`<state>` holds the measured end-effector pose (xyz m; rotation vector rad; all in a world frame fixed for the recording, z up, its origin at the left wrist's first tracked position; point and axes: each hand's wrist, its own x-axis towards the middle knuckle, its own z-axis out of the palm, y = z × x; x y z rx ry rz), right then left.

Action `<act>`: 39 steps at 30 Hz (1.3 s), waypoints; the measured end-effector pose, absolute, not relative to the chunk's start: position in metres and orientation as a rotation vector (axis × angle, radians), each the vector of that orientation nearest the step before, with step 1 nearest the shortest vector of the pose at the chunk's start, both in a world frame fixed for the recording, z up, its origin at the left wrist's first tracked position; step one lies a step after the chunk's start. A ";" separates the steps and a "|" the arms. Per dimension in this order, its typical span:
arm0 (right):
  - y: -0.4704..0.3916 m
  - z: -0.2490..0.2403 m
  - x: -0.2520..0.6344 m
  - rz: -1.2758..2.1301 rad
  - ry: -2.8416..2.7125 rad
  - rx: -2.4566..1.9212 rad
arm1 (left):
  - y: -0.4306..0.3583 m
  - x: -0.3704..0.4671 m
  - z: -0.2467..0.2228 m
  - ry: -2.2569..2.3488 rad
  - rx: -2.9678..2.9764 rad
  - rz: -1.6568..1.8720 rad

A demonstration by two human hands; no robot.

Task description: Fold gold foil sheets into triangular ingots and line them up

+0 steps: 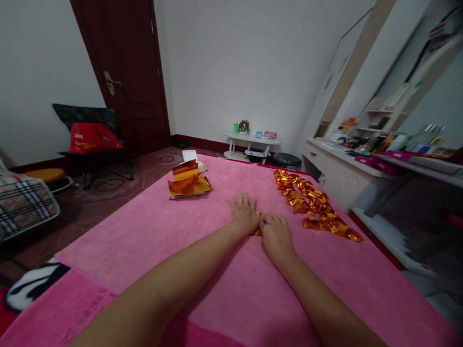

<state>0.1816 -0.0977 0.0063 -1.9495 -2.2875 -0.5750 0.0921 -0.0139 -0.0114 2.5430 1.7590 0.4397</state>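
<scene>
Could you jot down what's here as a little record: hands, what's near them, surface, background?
Left hand: spread flat, beside the right
Right hand: fingers curled, close against the left
Between the hands: shiny gold piece, mostly hidden
Left side: stack of gold sheets
Right side: crinkled gold pieces, in rows
Surface: pink cloth
Background: dark red door, red bag, low white table

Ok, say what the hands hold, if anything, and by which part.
Can't tell: the left hand partly covers orange foil, the right hand curls at its right end; any grip is hidden.
</scene>
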 end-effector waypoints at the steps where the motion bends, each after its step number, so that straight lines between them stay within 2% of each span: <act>1: -0.098 0.006 0.181 -0.582 -2.287 -1.950 | -0.013 0.091 -0.011 1.752 2.533 0.410; 7: -0.099 0.007 0.181 -0.587 -2.291 -1.932 | -0.009 0.075 -0.007 1.755 2.467 0.286; 16: -0.097 0.008 0.182 -0.530 -2.291 -1.946 | -0.003 0.017 -0.008 1.833 2.463 0.275; 22: -0.097 0.017 0.179 -0.491 -2.287 -1.901 | -0.006 0.008 -0.010 1.808 2.459 0.307; 29: -0.099 0.017 0.133 -0.240 -2.363 -1.628 | -0.007 0.010 -0.010 1.802 2.502 0.306; 35: -0.108 0.004 0.155 -0.176 -2.267 -1.882 | -0.007 0.009 -0.008 1.782 2.500 0.320; 39: -0.098 0.021 0.195 -0.190 -2.162 -2.082 | -0.010 0.010 -0.006 1.789 2.496 0.373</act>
